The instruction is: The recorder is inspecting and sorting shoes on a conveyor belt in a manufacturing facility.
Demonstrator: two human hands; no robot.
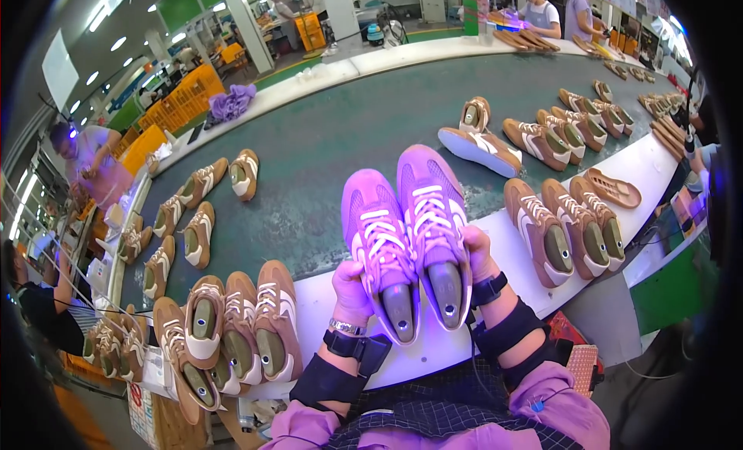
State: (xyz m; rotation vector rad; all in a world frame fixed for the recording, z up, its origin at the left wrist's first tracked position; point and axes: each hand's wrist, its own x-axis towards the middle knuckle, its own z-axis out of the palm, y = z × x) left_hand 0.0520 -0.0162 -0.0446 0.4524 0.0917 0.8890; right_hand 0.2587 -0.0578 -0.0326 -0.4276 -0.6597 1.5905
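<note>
L hand [350, 292] grips L shoe [378, 237] by outer side nr heel; R hand [477, 253] grips R shoe [430, 214] likewise. Both side by side btwn hands, over ledge [317, 297], long axes approx. parallel, toes fwd (soles out of sight).

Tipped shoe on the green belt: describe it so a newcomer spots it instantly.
A wide green belt crosses the picture. Just beyond and right of the held pair, a brown shoe lies on its side. Its pale sole shows, unlike the upright shoes beside it.
</note>
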